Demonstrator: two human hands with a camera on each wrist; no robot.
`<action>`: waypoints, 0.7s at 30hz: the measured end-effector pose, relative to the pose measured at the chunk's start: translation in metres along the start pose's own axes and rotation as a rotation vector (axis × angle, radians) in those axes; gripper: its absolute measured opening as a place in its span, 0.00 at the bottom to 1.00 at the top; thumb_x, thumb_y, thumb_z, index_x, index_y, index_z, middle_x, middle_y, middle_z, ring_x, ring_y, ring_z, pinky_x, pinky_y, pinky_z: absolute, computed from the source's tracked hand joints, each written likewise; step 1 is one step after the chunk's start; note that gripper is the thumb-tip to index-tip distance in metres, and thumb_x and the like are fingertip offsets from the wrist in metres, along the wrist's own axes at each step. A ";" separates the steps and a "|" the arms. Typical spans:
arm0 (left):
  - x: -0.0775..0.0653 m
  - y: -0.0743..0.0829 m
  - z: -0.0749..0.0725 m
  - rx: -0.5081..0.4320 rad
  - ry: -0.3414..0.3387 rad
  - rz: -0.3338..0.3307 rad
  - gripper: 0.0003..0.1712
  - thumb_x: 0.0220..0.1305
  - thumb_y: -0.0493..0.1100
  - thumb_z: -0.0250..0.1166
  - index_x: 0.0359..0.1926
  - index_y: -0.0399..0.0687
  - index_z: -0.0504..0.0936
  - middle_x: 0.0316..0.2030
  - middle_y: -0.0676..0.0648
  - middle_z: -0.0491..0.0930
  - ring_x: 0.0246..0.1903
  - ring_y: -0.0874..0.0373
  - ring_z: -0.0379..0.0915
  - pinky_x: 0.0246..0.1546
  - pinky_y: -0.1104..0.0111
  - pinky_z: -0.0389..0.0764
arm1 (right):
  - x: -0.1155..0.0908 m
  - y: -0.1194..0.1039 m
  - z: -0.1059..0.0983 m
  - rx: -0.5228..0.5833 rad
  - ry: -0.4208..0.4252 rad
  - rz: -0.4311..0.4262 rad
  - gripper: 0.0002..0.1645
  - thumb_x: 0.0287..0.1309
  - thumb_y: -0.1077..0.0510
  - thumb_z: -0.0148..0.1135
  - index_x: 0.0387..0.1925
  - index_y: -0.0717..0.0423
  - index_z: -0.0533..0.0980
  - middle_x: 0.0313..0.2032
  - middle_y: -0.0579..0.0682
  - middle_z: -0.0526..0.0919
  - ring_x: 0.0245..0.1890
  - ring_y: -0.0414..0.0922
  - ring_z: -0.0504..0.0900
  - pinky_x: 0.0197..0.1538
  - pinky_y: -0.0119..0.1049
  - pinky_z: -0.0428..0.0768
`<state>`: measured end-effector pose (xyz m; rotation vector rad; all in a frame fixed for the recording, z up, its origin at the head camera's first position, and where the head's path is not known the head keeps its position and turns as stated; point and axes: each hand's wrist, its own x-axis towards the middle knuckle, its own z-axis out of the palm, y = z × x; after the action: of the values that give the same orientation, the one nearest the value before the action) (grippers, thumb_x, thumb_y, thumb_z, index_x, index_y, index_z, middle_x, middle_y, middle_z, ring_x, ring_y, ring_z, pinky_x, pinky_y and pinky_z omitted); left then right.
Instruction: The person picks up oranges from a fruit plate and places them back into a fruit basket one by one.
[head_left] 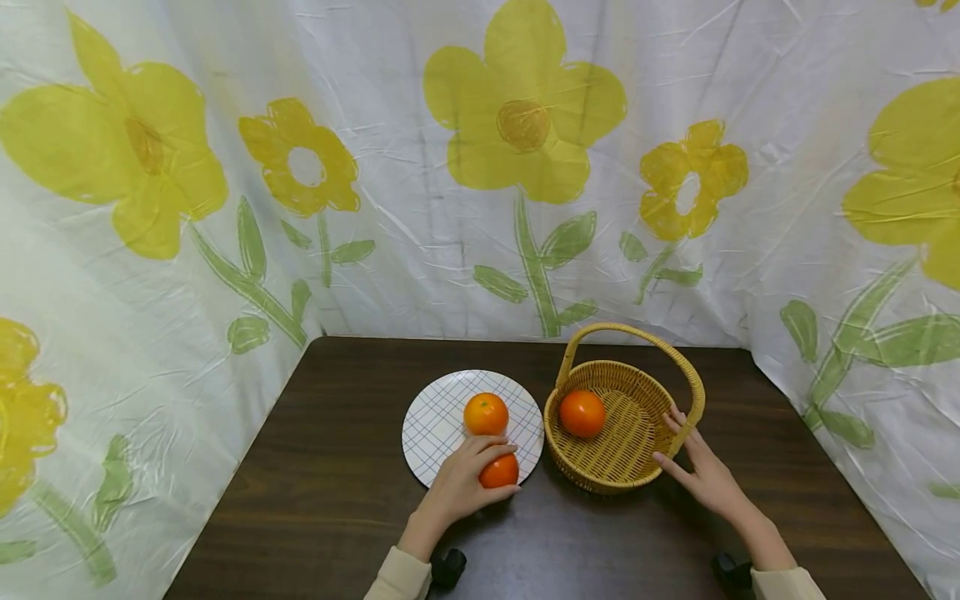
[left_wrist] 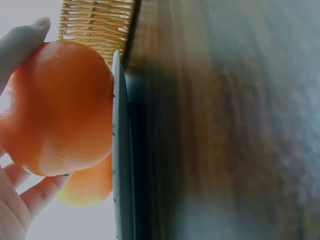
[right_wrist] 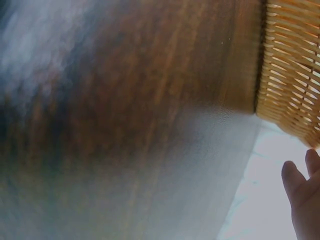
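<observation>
In the head view, my left hand [head_left: 457,482] holds a round, smooth orange-red fruit [head_left: 499,472] at the near right edge of a white plate with a blue grid [head_left: 435,429]. The left wrist view shows thumb and fingers around this fruit [left_wrist: 62,107]. Just beyond it on the plate lies a lighter orange fruit [head_left: 486,413]. To the right stands a wicker basket [head_left: 626,425] with a tall handle, and another orange-red fruit [head_left: 582,414] sits inside at its left. My right hand [head_left: 705,475] rests with fairly straight fingers against the basket's right rim, near the handle's foot.
Everything stands on a dark brown wooden table [head_left: 315,475]. A white curtain [head_left: 405,275] printed with yellow flowers hangs behind it and along both sides. The basket's handle [head_left: 637,332] arches well above its rim. Plate and basket are close together.
</observation>
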<state>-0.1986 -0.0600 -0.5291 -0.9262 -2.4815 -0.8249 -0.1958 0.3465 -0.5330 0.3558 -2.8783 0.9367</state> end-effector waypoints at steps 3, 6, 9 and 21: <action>0.003 0.002 0.000 0.004 -0.007 -0.010 0.30 0.47 0.64 0.68 0.52 0.63 0.78 0.52 0.58 0.74 0.51 0.63 0.70 0.42 0.64 0.79 | 0.000 0.000 0.000 0.000 -0.002 0.003 0.44 0.62 0.46 0.56 0.72 0.51 0.46 0.73 0.51 0.37 0.66 0.68 0.50 0.50 0.71 0.60; 0.007 0.005 -0.002 0.000 -0.006 0.001 0.30 0.48 0.65 0.67 0.52 0.63 0.78 0.52 0.59 0.74 0.52 0.64 0.70 0.42 0.64 0.79 | 0.000 -0.001 0.000 0.002 -0.004 0.006 0.44 0.62 0.46 0.55 0.72 0.51 0.46 0.73 0.51 0.37 0.66 0.68 0.50 0.50 0.71 0.60; 0.013 0.007 -0.002 -0.016 0.005 0.029 0.30 0.48 0.65 0.67 0.52 0.61 0.79 0.52 0.57 0.75 0.52 0.63 0.70 0.42 0.64 0.79 | 0.000 -0.002 -0.001 0.003 -0.004 0.007 0.44 0.62 0.46 0.55 0.72 0.51 0.46 0.73 0.52 0.37 0.66 0.68 0.50 0.50 0.71 0.59; 0.032 0.013 -0.007 0.002 0.016 0.090 0.30 0.48 0.63 0.68 0.54 0.63 0.78 0.50 0.55 0.77 0.52 0.61 0.70 0.43 0.63 0.78 | 0.000 -0.003 -0.001 0.002 -0.001 0.004 0.44 0.62 0.46 0.55 0.72 0.53 0.46 0.73 0.52 0.37 0.66 0.69 0.50 0.50 0.71 0.59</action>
<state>-0.2119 -0.0416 -0.5028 -1.0181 -2.4079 -0.7974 -0.1947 0.3449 -0.5308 0.3511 -2.8804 0.9403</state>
